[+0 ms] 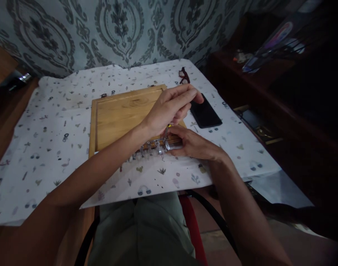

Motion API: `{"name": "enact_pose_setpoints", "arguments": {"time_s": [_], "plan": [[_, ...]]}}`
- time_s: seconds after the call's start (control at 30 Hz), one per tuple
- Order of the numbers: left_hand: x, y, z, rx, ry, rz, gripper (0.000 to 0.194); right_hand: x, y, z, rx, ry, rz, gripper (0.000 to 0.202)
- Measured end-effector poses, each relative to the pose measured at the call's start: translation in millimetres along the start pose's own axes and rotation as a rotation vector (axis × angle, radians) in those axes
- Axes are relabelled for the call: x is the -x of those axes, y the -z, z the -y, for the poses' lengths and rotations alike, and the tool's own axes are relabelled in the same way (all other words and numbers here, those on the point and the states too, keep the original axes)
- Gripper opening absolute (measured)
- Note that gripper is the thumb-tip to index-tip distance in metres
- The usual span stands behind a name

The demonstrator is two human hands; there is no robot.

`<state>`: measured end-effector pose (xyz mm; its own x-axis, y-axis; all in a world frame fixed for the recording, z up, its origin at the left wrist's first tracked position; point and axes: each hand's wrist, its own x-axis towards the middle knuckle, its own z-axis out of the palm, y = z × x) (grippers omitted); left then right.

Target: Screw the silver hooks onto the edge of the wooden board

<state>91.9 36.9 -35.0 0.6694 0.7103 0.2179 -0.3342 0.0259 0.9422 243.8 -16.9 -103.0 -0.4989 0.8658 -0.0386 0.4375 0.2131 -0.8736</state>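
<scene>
A wooden board [124,112] with a raised rim lies on the cloth-covered table [74,125]. Along its near edge stands a row of clear plastic clips [158,147]. My left hand [173,105] is closed above the board's right part, around the top of a thin metal tool [166,133] with a bit of yellow; its handle is mostly hidden. My right hand [191,143] rests at the board's near right corner, its thumb and forefinger around the rightmost clip.
A black phone [205,112] lies right of the board, with dark-framed glasses [183,75] behind it. A dark shelf [249,74] with assorted items stands at the right. A patterned curtain [119,29] hangs behind the table.
</scene>
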Motion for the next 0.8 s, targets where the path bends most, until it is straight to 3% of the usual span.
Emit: {"name": "enact_pose_setpoints", "arguments": {"time_s": [0.2,0.33,0.67,0.8], "plan": [[4,4.6,10,-0.055,-0.121,-0.064,0.044,-1,-1,-5,-0.007,0.023,-0.024,0.051],[8,1.4,12,-0.118,-0.118,-0.075,0.047,-1,-1,-4,0.011,0.025,-0.003,0.05],[27,-11.9,-12,-0.22,-0.34,-0.032,0.04,0,-1,0,-0.03,0.004,-0.021,0.055],[31,-10.5,-15,-0.261,-0.285,-0.088,0.042,1,-1,1,-0.008,0.006,-0.056,0.049]]}}
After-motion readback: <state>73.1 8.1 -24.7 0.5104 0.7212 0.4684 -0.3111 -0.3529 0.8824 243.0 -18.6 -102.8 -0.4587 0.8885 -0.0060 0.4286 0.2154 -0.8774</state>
